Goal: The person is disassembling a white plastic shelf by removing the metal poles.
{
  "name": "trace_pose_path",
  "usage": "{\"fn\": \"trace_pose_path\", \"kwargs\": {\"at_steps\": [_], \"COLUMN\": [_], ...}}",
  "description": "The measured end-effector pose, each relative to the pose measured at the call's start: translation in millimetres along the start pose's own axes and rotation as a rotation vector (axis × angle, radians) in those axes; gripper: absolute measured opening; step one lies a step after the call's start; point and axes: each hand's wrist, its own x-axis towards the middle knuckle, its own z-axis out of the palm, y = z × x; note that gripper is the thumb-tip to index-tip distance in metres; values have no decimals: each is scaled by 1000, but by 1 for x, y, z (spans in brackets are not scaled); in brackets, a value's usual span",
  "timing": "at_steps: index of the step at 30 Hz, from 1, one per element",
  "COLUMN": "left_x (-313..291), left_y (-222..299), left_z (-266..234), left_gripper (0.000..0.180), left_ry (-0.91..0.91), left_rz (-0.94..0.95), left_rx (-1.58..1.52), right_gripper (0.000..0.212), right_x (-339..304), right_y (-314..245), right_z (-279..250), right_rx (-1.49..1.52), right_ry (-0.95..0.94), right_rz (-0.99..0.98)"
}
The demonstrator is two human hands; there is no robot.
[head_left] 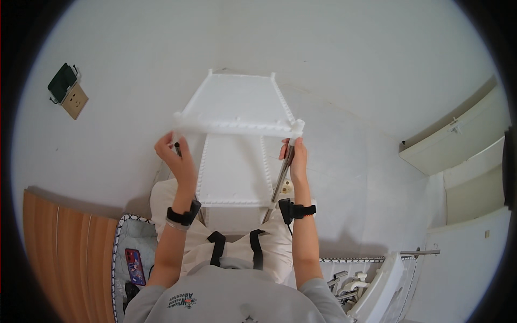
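A white plastic shelf rack stands upright before me, its top shelf [234,105] above a second shelf [234,169]. My left hand [176,159] is closed just below the top shelf's near left corner. Between its thumb and fingers shows the dark end of a metal tube, apart from the corner; the hand hides the rest. At the near right corner, my right hand [298,156] wraps round a shiny metal tube [283,175] that runs down to the second shelf. This tube's top meets the white corner socket [298,127].
To my right lies an edged mat with loose white plastic parts [358,282] and short metal tubes. A phone [135,266] lies at my left, near a wooden slatted board [70,242]. A wall socket [74,101] is at upper left; a white cabinet [452,140] stands far right.
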Motion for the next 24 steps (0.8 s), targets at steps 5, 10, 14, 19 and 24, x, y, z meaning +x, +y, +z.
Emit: {"fn": "trace_pose_path", "kwargs": {"at_steps": [5,10,14,19,24], "left_x": [-56,-105,-119,-132,-130], "left_y": [69,85,102,105,96], "left_z": [16,69,91,100,104], "left_gripper": [18,25,36,38,42], "left_ry": [-951,-972,-1013,-961,-1101], "left_rz": [-128,-156,-391,-676,-670], "left_rx": [-506,-625,-676,-946,-945], "right_gripper": [56,41,29,30,42], "right_x": [-8,-11,-26,-34,-38], "right_y": [18,21,35,38,43], "right_z": [-9,2,-16,-18,-19], "right_rx": [-78,36,69,143,52], "right_ry": [129,181,179,97,66], "right_rz": [48,15,-69,3,32]}}
